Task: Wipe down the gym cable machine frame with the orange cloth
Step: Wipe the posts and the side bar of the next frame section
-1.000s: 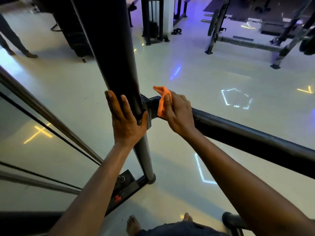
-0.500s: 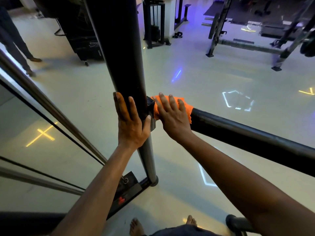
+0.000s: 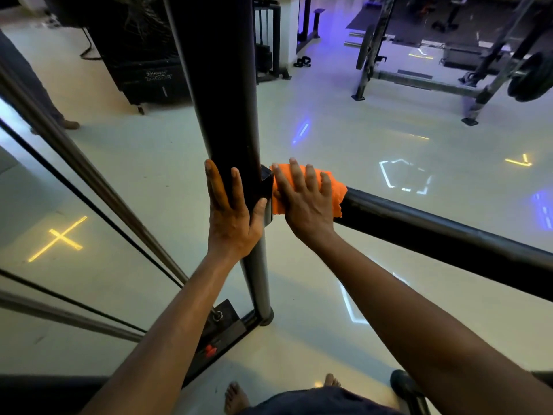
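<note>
- Right hand (image 3: pixel 305 199) lies flat on the orange cloth (image 3: pixel 336 190), fingers straight and slightly spread, palm pressing the cloth onto the horizontal bar (image 3: pixel 443 235); no pinch, so the grip is a flat press.
- The cloth is draped over the top of the horizontal bar, right at the joint bracket (image 3: pixel 266 187) where the bar meets the upright post (image 3: pixel 227 94); it is bunched under the palm, with an edge hanging down the near side.
- Flat palm likely spreads pressure over the round tube so the cloth wraps and drags evenly; judgement only.
- Left hand (image 3: pixel 230 211) rests on the upright post just beside the bracket, fingers straight up the post, thumb hooked round its near side; it holds no cloth and probably serves as a brace for balance while leaning in.
- The two hands sit close on either side of the joint, not touching.
- In the way: the bracket blocks a leftward wipe, so the open path runs right along the bar.
- The underside of the bar is hidden; cannot tell whether the cloth reaches it.
- Around: slanted guide rods and thin cable (image 3: pixel 89 181) at left, base plate (image 3: pixel 224 327) at the foot of the post, glossy floor (image 3: pixel 344 121) with light marks.
- Bare feet (image 3: pixel 236 396) at the bottom edge.
- Black machine (image 3: pixel 140 55) stands behind, weight rack (image 3: pixel 434 76) far right, another person's leg (image 3: pixel 36 85) at left, well apart.
</note>
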Motion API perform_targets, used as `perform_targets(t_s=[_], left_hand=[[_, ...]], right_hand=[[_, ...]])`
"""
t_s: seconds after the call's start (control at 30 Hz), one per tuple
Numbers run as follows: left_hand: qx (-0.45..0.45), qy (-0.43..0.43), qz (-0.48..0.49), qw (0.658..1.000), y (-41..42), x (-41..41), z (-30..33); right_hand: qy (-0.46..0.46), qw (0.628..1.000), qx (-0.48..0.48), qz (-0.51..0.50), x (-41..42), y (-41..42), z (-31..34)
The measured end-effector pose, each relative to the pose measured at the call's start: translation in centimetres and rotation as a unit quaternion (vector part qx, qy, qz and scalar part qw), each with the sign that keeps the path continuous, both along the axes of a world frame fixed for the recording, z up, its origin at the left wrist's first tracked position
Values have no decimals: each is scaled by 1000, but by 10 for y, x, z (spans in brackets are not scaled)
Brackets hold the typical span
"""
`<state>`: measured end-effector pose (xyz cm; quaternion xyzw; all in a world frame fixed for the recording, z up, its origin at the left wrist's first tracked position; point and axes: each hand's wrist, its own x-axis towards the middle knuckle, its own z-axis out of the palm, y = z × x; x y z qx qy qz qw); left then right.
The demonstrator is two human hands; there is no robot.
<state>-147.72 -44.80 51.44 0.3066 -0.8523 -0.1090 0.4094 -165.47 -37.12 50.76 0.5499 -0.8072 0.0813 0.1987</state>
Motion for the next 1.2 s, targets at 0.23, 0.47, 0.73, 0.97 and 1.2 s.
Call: perform_targets(t_s=[0.23,0.47,0.73,0.97,1.2], left_hand=[[43,67,-21,997,2,-1,5],[2,70,-11,997,-2,-8,3],[-7,91,-16,996,0,-10,5],[-1,79,-36,996,-5,-5,1],[-9,88,-56,994,-4,-3,5]], right_hand=[[4,999,-18,-28,2,21,-8],[17,999,-5,-37,-1,10,-16],[-38,996,-17,-77,9,-15,0],[11,997,17,-73,-12,40,-5],[-53,992,16,-114,17,-10,3]])
